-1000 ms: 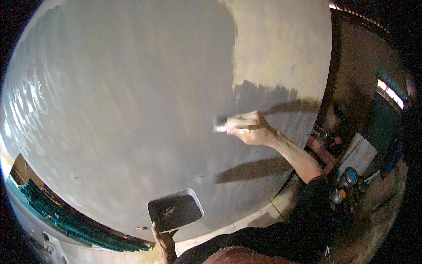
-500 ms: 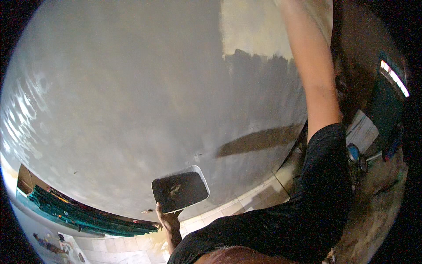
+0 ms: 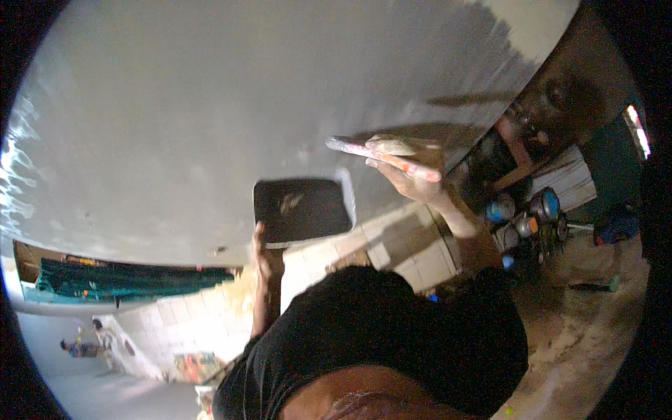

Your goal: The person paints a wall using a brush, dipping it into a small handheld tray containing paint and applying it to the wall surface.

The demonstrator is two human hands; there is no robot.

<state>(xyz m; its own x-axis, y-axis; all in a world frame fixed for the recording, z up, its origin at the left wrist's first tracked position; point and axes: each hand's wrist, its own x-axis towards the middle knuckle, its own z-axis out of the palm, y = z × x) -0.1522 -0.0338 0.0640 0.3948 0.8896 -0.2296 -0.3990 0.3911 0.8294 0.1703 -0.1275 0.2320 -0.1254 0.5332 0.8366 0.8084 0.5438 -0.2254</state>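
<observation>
My right hand [image 3: 409,180] grips a flat trowel [image 3: 378,148] with a reddish handle, its blade held level just above and right of a dark rectangular hawk board [image 3: 302,208]. My left hand [image 3: 264,260] holds that board up from below by its underside. A little grey plaster lies on the board. Both hands are in front of a large grey, freshly skimmed wall [image 3: 210,119]. An unskimmed pale patch [image 3: 539,21] shows at the top right of the wall.
Several paint cans [image 3: 528,213] stand on the dirt floor at the right, beside wooden planks [image 3: 518,150]. Pale block work [image 3: 392,245] runs along the wall's lower edge. Green netting [image 3: 119,280] hangs at the lower left, with a distant person [image 3: 77,346] beyond it.
My right arm has come down from the upper wall, bringing the trowel beside the board. The board has been raised and sits nearer the middle of the view.
</observation>
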